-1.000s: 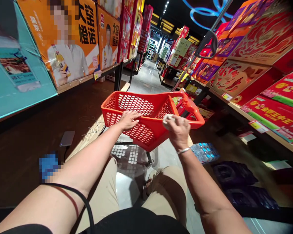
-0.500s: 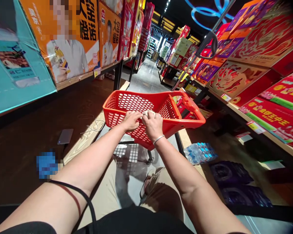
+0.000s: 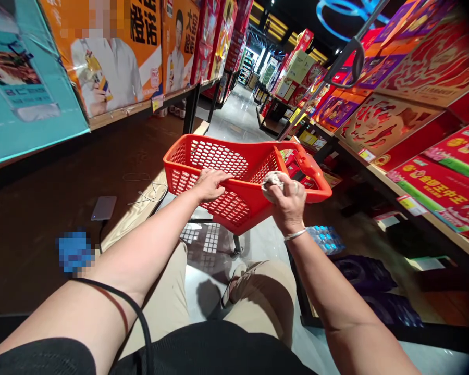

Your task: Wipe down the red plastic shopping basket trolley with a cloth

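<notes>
A red plastic shopping cart with perforated walls stands sideways before me. My left hand holds its near rim, the fingers lying over the edge and the thumb side outside. Farther right, my right hand is closed around a crumpled whitish cloth. That cloth presses on the near rim, close to the cart's handle end. The fingertips of my right hand are partly hidden behind the cloth. No goods show in the part of the basket that I can see.
Shelves of boxed goods flank the aisle: orange boxes on the left, red boxes on the right. Bottled water packs lie low at right. A phone-like device and cable lie on the left lower shelf. Aisle floor stretches ahead.
My right hand has slid the cloth rightward along the near rim, away from my left hand toward the handle end. My left hand stays at about the same place on the rim.
</notes>
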The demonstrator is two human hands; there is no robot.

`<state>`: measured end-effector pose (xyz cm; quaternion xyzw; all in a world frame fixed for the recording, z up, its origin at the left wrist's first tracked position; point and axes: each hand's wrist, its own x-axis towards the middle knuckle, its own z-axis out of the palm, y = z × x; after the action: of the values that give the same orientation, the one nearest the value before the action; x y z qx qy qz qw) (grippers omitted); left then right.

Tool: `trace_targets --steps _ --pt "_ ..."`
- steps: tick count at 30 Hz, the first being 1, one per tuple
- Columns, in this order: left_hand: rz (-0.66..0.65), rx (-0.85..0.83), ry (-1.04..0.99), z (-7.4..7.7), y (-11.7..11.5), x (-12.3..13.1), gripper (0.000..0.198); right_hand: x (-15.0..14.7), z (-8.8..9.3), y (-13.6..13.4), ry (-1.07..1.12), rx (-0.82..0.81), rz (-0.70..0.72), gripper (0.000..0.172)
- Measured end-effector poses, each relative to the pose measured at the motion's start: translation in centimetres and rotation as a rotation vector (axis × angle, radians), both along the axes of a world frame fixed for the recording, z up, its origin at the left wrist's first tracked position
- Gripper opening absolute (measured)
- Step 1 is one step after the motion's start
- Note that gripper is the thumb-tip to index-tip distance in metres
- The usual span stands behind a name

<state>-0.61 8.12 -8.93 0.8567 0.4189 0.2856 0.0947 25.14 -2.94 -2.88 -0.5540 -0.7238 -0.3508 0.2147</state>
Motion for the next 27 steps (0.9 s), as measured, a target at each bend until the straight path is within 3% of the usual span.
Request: trace_targets --steps 3,6,9,11,14,17,19,23,27 --pt "-0.005 0.002 0.038 -0.1 0.1 -0.1 0.057 -1.7 -5.7 1.1 -0.003 -0.053 0.066 0.022" --pt "-0.021 0.006 0.043 -0.1 0.2 -0.4 0.059 -2.7 -11.8 1.8 -0.055 -0.332 0.053 0.029" --pt "-0.029 0.005 0.032 -0.1 0.4 -0.6 0.058 -2.6 -15.1 1.6 -0.138 -0.562 0.026 0.039" --pt "-0.021 0.005 0.029 0.0 0.6 -0.5 0.058 -2.4 -15.2 1.3 -0.207 -0.645 0.053 0.042" --pt "0.001 -0.008 0.039 0.1 0.6 -0.2 0.059 -3.0 -13.2 1.0 -0.319 -0.731 0.149 0.039" --pt "-0.001 -0.014 0.046 0.0 0.5 -0.2 0.059 -4.5 -11.1 1.5 -0.306 -0.661 0.178 0.038" --pt "-0.010 -0.003 0.043 -0.1 0.4 -0.3 0.059 -5.3 -10.9 2.1 -0.249 -0.583 0.167 0.041" --pt "0.003 -0.014 0.046 -0.1 0.3 -0.9 0.058 -5.3 -13.5 2.5 -0.277 -0.705 0.204 0.041" --pt "-0.008 -0.046 0.071 0.4 0.3 -1.1 0.058 -4.3 -16.0 1.4 -0.332 -0.814 0.206 0.032"
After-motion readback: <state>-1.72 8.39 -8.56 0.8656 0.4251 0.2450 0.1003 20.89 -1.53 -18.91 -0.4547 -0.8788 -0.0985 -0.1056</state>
